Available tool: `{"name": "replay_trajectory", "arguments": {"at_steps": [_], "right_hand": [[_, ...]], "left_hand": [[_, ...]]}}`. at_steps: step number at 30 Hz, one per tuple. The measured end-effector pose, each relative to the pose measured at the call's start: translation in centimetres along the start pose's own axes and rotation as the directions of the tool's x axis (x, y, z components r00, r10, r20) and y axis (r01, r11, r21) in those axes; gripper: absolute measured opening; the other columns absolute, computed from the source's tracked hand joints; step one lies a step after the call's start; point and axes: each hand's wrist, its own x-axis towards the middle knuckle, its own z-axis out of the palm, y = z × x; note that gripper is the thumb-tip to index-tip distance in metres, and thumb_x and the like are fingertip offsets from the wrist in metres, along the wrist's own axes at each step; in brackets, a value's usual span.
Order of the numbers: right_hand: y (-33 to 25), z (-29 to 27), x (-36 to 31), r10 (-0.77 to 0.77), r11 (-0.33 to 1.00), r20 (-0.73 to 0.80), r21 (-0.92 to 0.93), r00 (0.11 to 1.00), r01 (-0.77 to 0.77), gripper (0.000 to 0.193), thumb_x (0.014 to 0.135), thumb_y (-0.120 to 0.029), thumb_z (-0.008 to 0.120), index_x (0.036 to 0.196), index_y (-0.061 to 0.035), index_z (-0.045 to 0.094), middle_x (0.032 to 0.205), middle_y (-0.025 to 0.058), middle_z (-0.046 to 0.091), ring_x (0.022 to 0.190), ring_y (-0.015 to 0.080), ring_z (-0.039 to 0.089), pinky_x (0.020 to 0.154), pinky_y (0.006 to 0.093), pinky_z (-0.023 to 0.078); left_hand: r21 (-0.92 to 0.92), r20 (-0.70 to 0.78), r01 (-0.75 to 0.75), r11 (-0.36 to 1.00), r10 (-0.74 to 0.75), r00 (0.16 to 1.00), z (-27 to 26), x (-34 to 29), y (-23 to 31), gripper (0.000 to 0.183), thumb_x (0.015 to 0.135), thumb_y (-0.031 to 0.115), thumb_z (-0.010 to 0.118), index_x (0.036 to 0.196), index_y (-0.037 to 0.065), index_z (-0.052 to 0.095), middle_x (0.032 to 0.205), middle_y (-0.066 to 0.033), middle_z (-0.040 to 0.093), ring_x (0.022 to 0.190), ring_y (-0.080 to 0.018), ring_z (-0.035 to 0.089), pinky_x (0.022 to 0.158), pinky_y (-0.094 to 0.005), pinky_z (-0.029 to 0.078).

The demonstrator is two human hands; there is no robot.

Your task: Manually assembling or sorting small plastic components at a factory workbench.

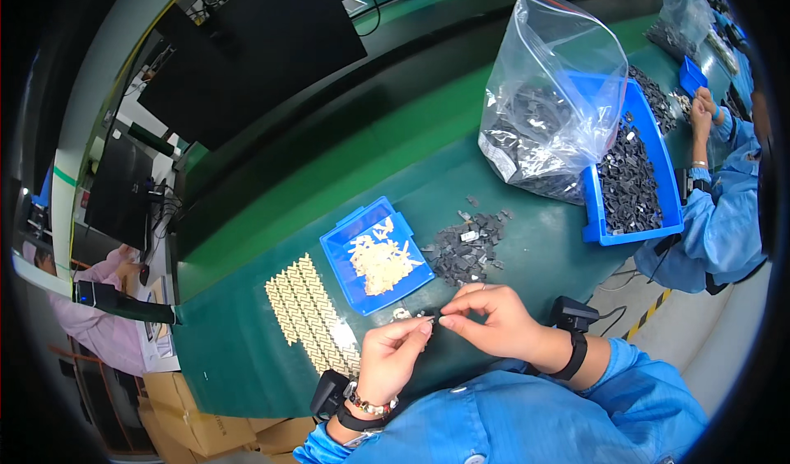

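Observation:
In front of my body, my left hand [392, 357] and my right hand [497, 322] meet fingertip to fingertip. Both pinch a small dark piece [433, 314], mostly covered by the fingers. Just beyond them lies a loose pile of small black pieces [461, 254]. A shallow blue tray [337, 254] of cream-coloured slips stands left of that pile. Rows of cream pieces [303, 303] lie in a neat pattern on the table, beside my left hand. A few pale bits [401, 313] sit near my left fingertips.
A clear plastic bag [535, 135] of black pieces leans by a blue bin [634, 235] full of them. At the right, a co-worker in a blue sleeve [720, 225] handles small parts. A dark monitor [123, 188] and cardboard boxes [197, 423] are on the left.

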Motion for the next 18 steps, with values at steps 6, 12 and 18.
{"name": "replay_trajectory", "arguments": {"at_steps": [6, 12, 18], "right_hand": [[1.5, 0.1, -1.9, 0.082, 0.994, -0.05, 0.07, 0.995, -0.078, 0.009, 0.083, -0.005, 0.073, 0.09, 0.0006, 0.07, 0.08, 0.007, 0.067, 0.069, 0.0129, 0.06, 0.064, 0.0264, 0.048], [2.5, -0.2, -3.5, 0.271, 0.925, 0.048, 0.262, 0.961, -0.274, 0.01, 0.088, -0.008, 0.07, 0.088, 0.0004, 0.066, 0.08, 0.0053, 0.064, 0.072, 0.0092, 0.057, 0.063, 0.0257, 0.047], [2.5, -2.3, -3.0, 0.058, 0.996, -0.047, -0.068, 0.997, -0.061, 0.006, 0.085, -0.003, 0.067, 0.086, -0.0008, 0.062, 0.081, 0.01, 0.063, 0.076, 0.0223, 0.062, 0.069, 0.0331, 0.049]], "left_hand": [[0.234, 0.071, -0.097, 0.967, 0.082, 0.994, 1.5, -0.2, 0.1, 0.019, 0.093, 0.008, 0.066, 0.108, -0.001, 0.072, 0.077, 0.002, 0.064, 0.066, -0.0021, 0.049, 0.057, -0.0191, 0.038], [0.349, 0.11, -0.18, 0.919, 0.151, 0.982, 1.9, -0.3, -0.9, 0.017, 0.089, 0.008, 0.069, 0.104, 0.002, 0.074, 0.063, 0.0, 0.055, 0.056, -0.004, 0.044, 0.049, -0.0235, 0.033], [0.48, 0.048, -0.146, 0.865, 0.14, 0.989, 1.7, -0.7, -0.7, 0.026, 0.088, 0.001, 0.069, 0.113, -0.003, 0.069, 0.07, 0.0039, 0.056, 0.061, -0.0004, 0.044, 0.054, -0.0179, 0.036]]}}
